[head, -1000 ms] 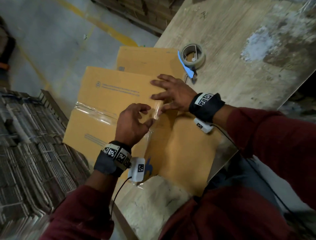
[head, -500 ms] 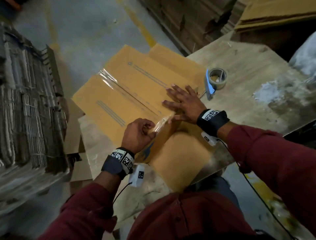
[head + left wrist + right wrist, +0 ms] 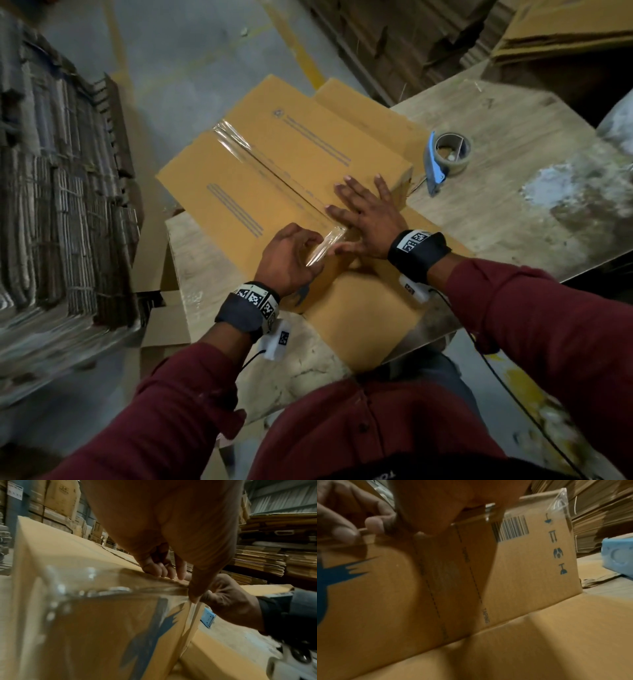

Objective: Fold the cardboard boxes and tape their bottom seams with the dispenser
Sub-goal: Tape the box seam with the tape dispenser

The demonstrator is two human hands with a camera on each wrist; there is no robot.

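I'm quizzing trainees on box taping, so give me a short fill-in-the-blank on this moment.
1. The right hand lies ____ on top of the cardboard box.
2. The left hand pinches the loose end of the clear ____.
3. The tape dispenser lies on the wooden table, held by ____ hand.

Missing words: flat; tape; neither

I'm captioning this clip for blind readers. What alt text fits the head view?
A person's left hand pinches the loose end of clear tape at a cardboard box seam, while the right hand presses flat on top. A blue tape dispenser sits on the table beside it.
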